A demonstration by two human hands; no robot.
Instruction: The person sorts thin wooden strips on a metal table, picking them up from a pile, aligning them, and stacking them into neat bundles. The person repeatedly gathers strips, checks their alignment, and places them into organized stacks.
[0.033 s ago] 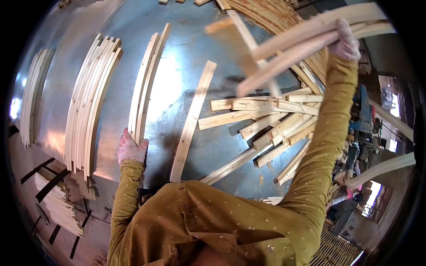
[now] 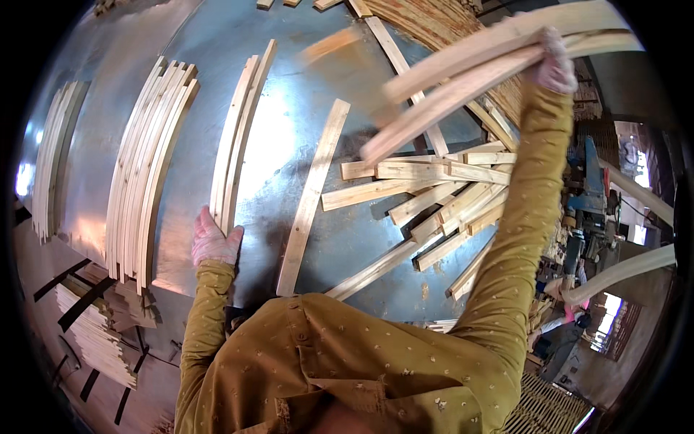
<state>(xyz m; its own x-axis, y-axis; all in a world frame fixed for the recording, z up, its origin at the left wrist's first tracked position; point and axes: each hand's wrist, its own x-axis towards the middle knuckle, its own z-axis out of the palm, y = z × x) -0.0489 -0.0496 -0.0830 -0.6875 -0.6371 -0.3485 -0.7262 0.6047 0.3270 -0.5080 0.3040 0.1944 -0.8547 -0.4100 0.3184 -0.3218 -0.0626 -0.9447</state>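
My right hand, raised at the upper right, grips pale wooden strips, at least two, held above the table and angled down to the left. At the near end of a pair of upright-lying strips, my left hand is closed around their sides, thumb on the right edge. Between the hands one lone strip lies slanted on the metal tabletop. Under the held strips spreads a loose pile of strips, partly hidden by my right forearm.
A bundle of strips and a smaller bundle lie on the left. Rough wooden boards occupy the far right of the table. Stacked strips stand below its left edge. Machinery and a pale hose are on the right.
My right hand and its strips have moved slightly left. A blurred tan shape on the metal, perhaps a reflection, has also shifted left. My left hand stays put.
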